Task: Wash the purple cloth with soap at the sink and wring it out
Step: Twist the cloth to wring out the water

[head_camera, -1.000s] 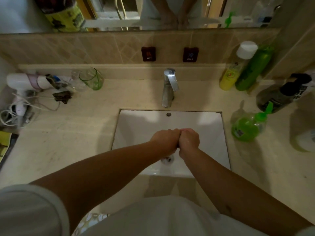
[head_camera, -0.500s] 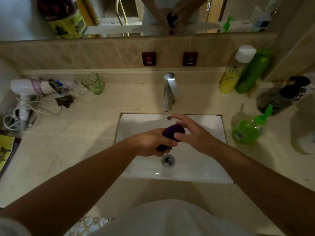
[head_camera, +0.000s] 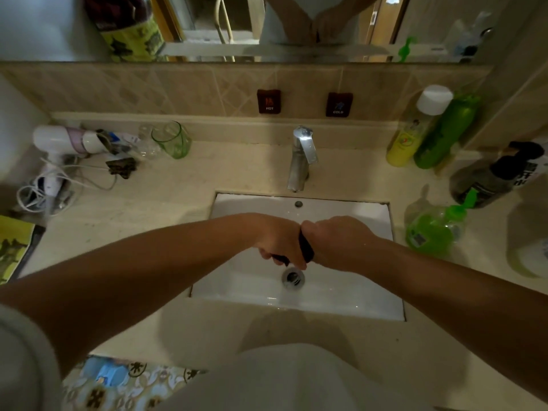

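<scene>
Wringing step, by appearance: left hand [head_camera: 280,243] and right hand [head_camera: 333,243] clench the twisted dark purple cloth [head_camera: 306,247] between them, directly above the white ceramic sink [head_camera: 355,289] drain. Next: counter-rotate fists, tighten.

Two readable tags on the tiled wall above the tap

At about 12 o'clock from the sink, a dark red tag [head_camera: 269,101] on the wall tiles reads "HOT"; just beside it toward 1 o'clock, a second dark tag [head_camera: 339,104] reads "COLD". At 3 o'clock, the dark bottle [head_camera: 492,179] on the worktop carries white print too blurred to read, as do the labels on the other bottles.
</scene>
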